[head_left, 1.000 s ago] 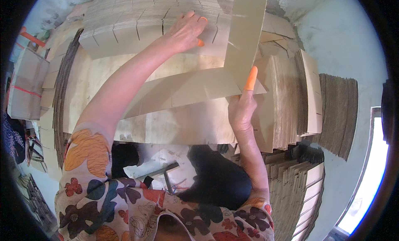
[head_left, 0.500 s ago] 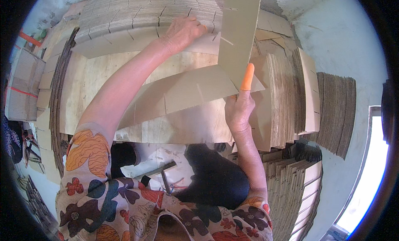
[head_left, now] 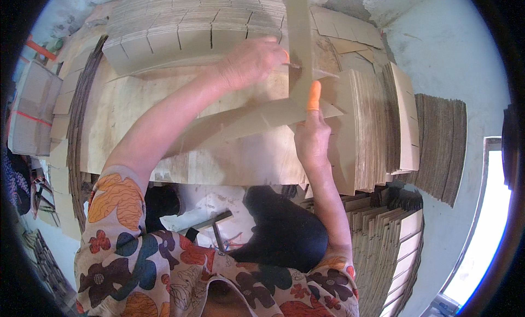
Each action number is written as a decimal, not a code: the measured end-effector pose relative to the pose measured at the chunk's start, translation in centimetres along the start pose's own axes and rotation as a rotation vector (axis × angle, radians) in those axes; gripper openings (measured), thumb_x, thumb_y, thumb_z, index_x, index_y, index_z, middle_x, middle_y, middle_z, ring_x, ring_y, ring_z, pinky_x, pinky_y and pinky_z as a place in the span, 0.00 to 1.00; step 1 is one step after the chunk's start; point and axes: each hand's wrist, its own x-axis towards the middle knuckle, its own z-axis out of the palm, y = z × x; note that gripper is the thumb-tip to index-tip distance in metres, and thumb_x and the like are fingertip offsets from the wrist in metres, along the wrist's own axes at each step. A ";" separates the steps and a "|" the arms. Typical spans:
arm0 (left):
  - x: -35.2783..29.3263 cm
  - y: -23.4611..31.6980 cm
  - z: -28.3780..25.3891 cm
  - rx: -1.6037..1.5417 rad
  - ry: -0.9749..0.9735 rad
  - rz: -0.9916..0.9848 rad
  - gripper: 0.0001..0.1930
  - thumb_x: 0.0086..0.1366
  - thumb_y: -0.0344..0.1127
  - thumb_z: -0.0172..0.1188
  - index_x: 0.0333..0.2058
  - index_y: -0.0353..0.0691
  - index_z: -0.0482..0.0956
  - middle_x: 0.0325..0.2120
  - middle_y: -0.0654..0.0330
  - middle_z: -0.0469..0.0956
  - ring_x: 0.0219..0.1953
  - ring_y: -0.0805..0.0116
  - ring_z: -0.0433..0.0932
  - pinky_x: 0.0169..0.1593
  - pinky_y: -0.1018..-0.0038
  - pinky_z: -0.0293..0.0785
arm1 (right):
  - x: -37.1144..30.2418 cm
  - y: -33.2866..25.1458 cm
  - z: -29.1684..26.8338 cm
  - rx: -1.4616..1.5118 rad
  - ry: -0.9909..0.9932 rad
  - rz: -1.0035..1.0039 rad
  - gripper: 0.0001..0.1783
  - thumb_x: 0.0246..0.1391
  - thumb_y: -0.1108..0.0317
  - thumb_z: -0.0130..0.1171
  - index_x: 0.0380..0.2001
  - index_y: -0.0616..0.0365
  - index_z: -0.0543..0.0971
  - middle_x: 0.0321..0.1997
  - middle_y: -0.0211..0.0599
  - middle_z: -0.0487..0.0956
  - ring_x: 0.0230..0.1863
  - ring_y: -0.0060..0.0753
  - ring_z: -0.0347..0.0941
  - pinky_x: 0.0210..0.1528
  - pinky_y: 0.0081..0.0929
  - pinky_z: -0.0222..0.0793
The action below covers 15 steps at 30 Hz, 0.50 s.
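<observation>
Near the right side of the board, my right hand (head_left: 314,135) is closed around the lower end of an upright cardboard strip (head_left: 299,27), its thumb in an orange finger cover (head_left: 314,95) pressed along it. A second slotted cardboard strip (head_left: 235,123) slants leftward from the same hand, low over the board, and the two cross near the thumb. My left hand (head_left: 254,61) is by the upright strip's left edge, fingers drawn together, an orange cover showing at one fingertip. Whatever those fingers hold is hidden and blurred.
Long rows of slotted cardboard strips (head_left: 191,35) stand along the far side of the wooden board (head_left: 131,109). More cardboard stacks (head_left: 372,131) rise close to my right hand, with others (head_left: 383,251) lower down. A strapped carton (head_left: 34,109) sits at the left.
My left hand has come away from the far row, moving right and nearer to the upright strip. The upright strip has turned more edge-on and its top has shifted left.
</observation>
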 end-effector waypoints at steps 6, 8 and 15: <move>0.3 2.2 -1.7 -0.393 -0.034 -0.292 0.12 0.50 0.35 0.65 0.30 0.36 0.75 0.23 0.58 0.73 0.31 0.61 0.73 0.33 0.68 0.71 | -0.9 1.6 0.5 -0.077 0.018 -0.031 0.42 0.43 0.81 0.54 0.63 0.55 0.52 0.42 0.53 0.73 0.29 0.55 0.75 0.29 0.42 0.75; 2.2 1.4 -4.8 -0.513 -0.176 -0.597 0.19 0.48 0.42 0.69 0.33 0.36 0.75 0.26 0.56 0.74 0.33 0.60 0.73 0.35 0.67 0.71 | -1.2 1.8 0.2 -0.058 0.015 0.015 0.43 0.46 0.81 0.53 0.65 0.52 0.50 0.47 0.52 0.73 0.38 0.48 0.76 0.38 0.35 0.74; 3.2 -5.9 0.2 0.286 -0.269 -0.382 0.29 0.45 0.44 0.70 0.41 0.33 0.70 0.37 0.50 0.74 0.45 0.56 0.71 0.46 0.64 0.70 | -1.3 0.9 0.2 0.029 -0.054 0.130 0.40 0.50 0.80 0.49 0.66 0.51 0.49 0.47 0.49 0.76 0.43 0.42 0.77 0.44 0.30 0.72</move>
